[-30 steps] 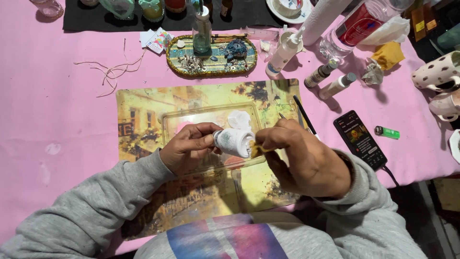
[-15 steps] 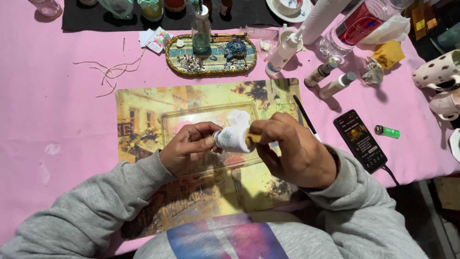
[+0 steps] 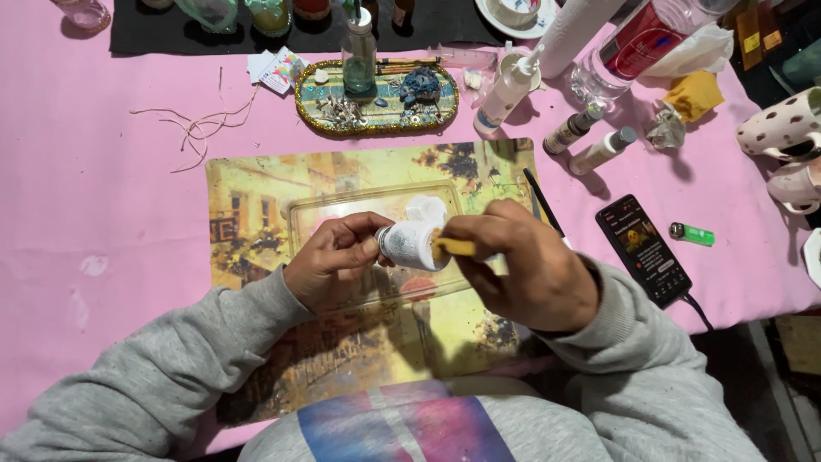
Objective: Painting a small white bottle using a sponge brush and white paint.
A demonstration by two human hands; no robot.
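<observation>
My left hand grips a small white-coated bottle by its neck end, lying sideways over a clear plastic tray. My right hand pinches a small yellow sponge and presses it against the bottle's right side. A crumpled white wad lies in the tray just behind the bottle. Both hands hover over a picture placemat on the pink tablecloth.
An oval glittery tray with a glass bottle and trinkets sits behind the mat. Right of it are a glue bottle, two small tubes, a thin brush, a phone, a green lighter, mugs. String lies at left.
My right hand has slid left along the bottle with the yellow sponge, covering more of it. The left hand keeps its hold almost unmoved.
</observation>
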